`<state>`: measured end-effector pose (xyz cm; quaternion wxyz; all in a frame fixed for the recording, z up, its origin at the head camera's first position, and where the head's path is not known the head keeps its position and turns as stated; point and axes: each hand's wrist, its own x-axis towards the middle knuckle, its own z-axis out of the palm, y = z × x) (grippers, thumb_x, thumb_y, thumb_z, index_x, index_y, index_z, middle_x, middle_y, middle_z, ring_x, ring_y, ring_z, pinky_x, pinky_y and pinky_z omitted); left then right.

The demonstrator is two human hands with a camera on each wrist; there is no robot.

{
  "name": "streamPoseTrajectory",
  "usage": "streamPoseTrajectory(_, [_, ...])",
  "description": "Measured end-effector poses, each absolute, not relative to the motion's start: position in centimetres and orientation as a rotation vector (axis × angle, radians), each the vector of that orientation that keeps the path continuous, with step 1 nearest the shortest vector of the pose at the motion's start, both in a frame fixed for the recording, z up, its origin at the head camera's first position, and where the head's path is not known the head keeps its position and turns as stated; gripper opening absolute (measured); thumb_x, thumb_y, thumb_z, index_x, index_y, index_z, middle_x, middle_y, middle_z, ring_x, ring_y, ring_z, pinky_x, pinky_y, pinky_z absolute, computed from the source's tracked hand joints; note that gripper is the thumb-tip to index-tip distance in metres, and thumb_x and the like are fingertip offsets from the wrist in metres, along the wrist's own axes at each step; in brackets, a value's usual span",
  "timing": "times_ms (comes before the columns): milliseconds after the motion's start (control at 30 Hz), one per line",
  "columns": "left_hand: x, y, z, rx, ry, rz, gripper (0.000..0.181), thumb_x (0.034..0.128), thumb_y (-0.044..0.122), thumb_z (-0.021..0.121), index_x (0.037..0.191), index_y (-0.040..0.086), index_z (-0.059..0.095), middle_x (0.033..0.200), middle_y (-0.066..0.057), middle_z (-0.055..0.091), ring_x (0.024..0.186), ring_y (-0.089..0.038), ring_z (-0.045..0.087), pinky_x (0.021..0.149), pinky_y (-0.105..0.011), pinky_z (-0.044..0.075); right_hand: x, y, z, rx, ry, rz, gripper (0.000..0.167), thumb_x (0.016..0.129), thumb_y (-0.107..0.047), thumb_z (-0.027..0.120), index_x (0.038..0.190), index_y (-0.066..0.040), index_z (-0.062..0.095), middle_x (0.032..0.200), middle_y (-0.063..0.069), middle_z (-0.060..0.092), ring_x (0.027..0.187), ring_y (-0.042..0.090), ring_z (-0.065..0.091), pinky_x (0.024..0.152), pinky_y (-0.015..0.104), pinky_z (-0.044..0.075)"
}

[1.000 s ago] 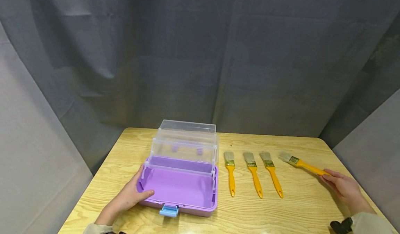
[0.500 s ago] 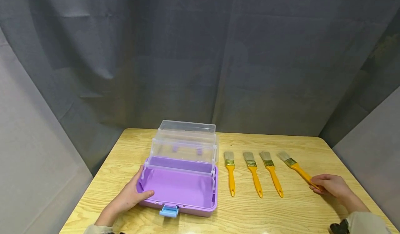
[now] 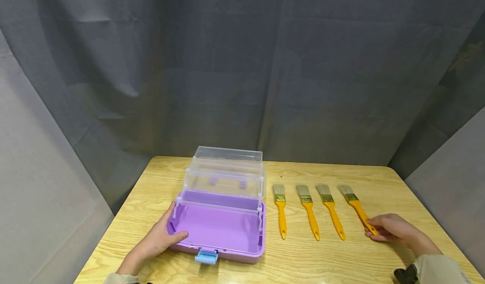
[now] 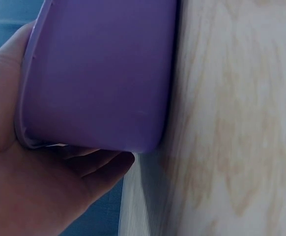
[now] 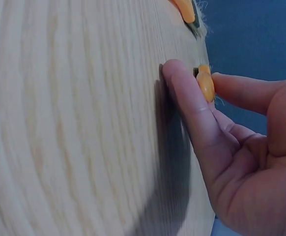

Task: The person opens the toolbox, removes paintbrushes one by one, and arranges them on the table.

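A purple plastic storage box stands with its tiered clear trays folded up at the back and a blue latch at the front. My left hand grips its left end, thumb over the rim, fingers along the outer wall in the left wrist view. At the right, my right hand pinches the handle end of a yellow-handled paintbrush between thumb and fingers. That brush points away from me, low over the table; whether its bristles touch the wood cannot be told.
Between box and right hand lie three similar paintbrushes, one near the box, a middle one and one beside the held brush. Beneath is a wood-grain table. A dark grey curtain hangs behind.
The right hand has moved left with its paintbrush, turning the brush from slanted to roughly parallel with the nearest ones. The left hand and box stay in place.
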<state>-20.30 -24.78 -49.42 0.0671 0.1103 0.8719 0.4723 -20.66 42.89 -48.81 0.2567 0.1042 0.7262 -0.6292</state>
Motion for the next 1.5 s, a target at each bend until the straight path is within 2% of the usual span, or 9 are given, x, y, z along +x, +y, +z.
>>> streamPoseTrajectory(433, [-20.4,-24.5,-49.5,0.348,2.639,1.428,0.108,0.0793,0.029,0.077,0.151,0.002,0.001,0.154,-0.026,0.005,0.139,-0.043,0.009,0.111,-0.054,0.010,-21.1,42.3,-48.9,0.245,2.022,-1.663,0.027,0.098,-0.012,0.048,0.101,0.013,0.059,0.082,0.013,0.070,0.076,0.019,0.070,0.070,0.028,0.057])
streamPoseTrajectory(633, [-20.3,-24.5,-49.5,0.348,2.646,1.417,0.108,0.0786,0.030,0.077,0.151,0.003,0.002,0.154,-0.026,0.006,0.138,-0.043,0.011,0.110,-0.054,0.011,-20.9,42.1,-48.9,0.298,2.107,-1.598,0.026,0.096,-0.012,0.051,0.100,0.013,0.058,0.077,0.011,0.067,0.070,0.018,0.069,0.065,0.026,0.057])
streamPoseTrajectory(900, [-20.3,-24.7,-49.3,0.367,2.649,1.415,0.109,0.0779,0.030,0.078,0.151,0.004,0.002,0.154,-0.025,0.007,0.138,-0.043,0.013,0.110,-0.054,0.012,-20.7,41.3,-48.7,0.436,2.421,-1.306,0.024,0.090,-0.019,0.061,0.079,0.002,0.064,0.062,0.005,0.061,0.051,0.011,0.060,0.053,0.026,0.054])
streamPoseTrajectory(1167, [-20.0,-24.5,-49.2,0.407,2.666,1.405,0.107,0.0787,0.030,0.077,0.151,0.003,0.002,0.153,-0.026,0.009,0.137,-0.043,0.016,0.109,-0.055,0.014,-20.9,41.2,-48.4,0.423,2.565,-1.143,0.028,0.091,-0.023,0.059,0.073,-0.002,0.062,0.063,0.004,0.063,0.053,0.013,0.060,0.051,0.029,0.054])
streamPoseTrajectory(1333, [-20.4,-25.2,-47.6,0.437,2.717,1.234,0.099,0.0857,0.036,0.069,0.150,-0.003,0.005,0.151,-0.030,0.011,0.136,-0.046,0.016,0.109,-0.057,0.016,-20.8,40.2,-47.2,0.249,2.738,-0.899,0.035,0.093,-0.028,0.053,0.067,-0.006,0.057,0.056,0.003,0.056,0.049,0.016,0.054,0.049,0.031,0.046])
streamPoseTrajectory(1433, [-20.8,-25.6,-45.2,0.460,2.793,1.090,0.093,0.0891,0.042,0.063,0.149,-0.006,0.009,0.149,-0.032,0.015,0.135,-0.048,0.017,0.108,-0.060,0.020,-20.5,38.5,-45.6,0.128,2.884,-0.742,0.037,0.095,-0.029,0.050,0.062,-0.010,0.050,0.051,0.001,0.047,0.045,0.015,0.043,0.046,0.029,0.036])
streamPoseTrajectory(1500, [-21.0,-25.5,-43.1,0.481,2.881,0.956,0.092,0.0896,0.045,0.061,0.147,-0.008,0.013,0.149,-0.033,0.017,0.135,-0.049,0.019,0.106,-0.061,0.022,-20.2,37.0,-44.5,0.051,2.988,-0.650,0.035,0.095,-0.028,0.050,0.064,-0.011,0.051,0.050,-0.001,0.045,0.044,0.014,0.039,0.046,0.029,0.032])
